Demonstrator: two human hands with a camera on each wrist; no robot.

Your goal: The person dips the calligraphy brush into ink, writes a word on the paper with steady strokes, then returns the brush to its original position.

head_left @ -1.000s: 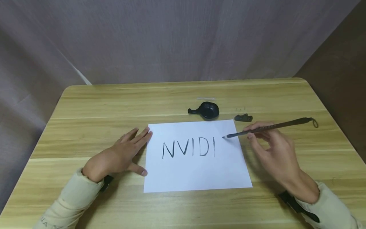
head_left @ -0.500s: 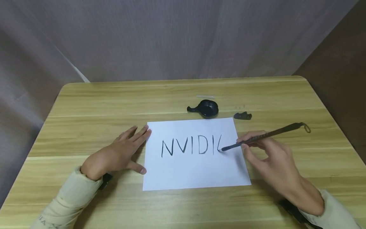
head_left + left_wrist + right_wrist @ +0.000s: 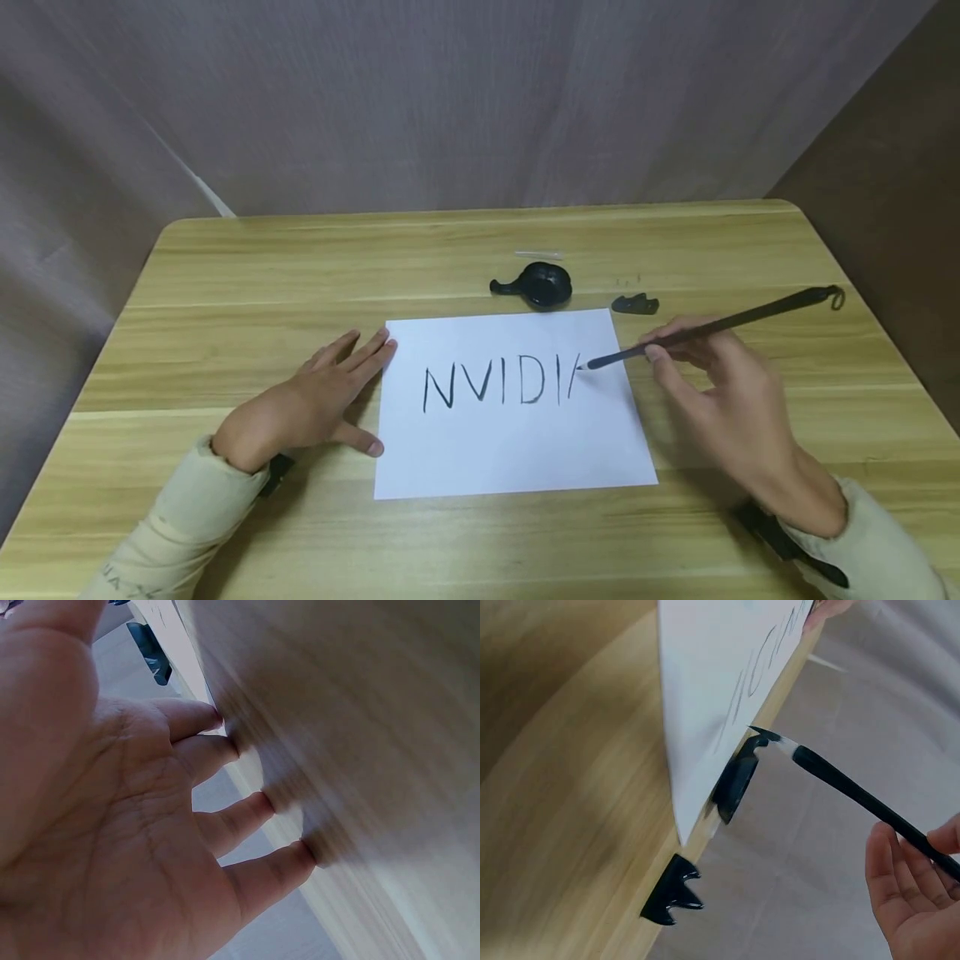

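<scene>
A white sheet of paper (image 3: 487,458) lies on the table, with the black brushed letters "NVIDI" and a slanted stroke (image 3: 573,379) after them. My right hand (image 3: 738,408) pinches the dark handle of a calligraphy brush (image 3: 720,327) between thumb and fingers. The brush points left, and its inked tip (image 3: 765,733) is close over the paper by the upper part of the slanted stroke. My left hand (image 3: 311,408) has its fingers spread, fingertips on the sheet's upper left edge and thumb by its left edge. In the left wrist view, its fingertips (image 3: 307,851) touch down at the surface.
Just behind the paper stands a black ink dish (image 3: 547,287) with a short handle. A thin clear stick (image 3: 538,254) lies behind it. To the right, near the sheet's corner, is a dark jagged brush rest (image 3: 636,304). Grey cloth (image 3: 480,108) hangs beyond the wooden table (image 3: 300,267).
A slanted stroke has appeared after the last "I". My right hand moved the brush down and left along it, then back up and right. The left hand has stayed in place.
</scene>
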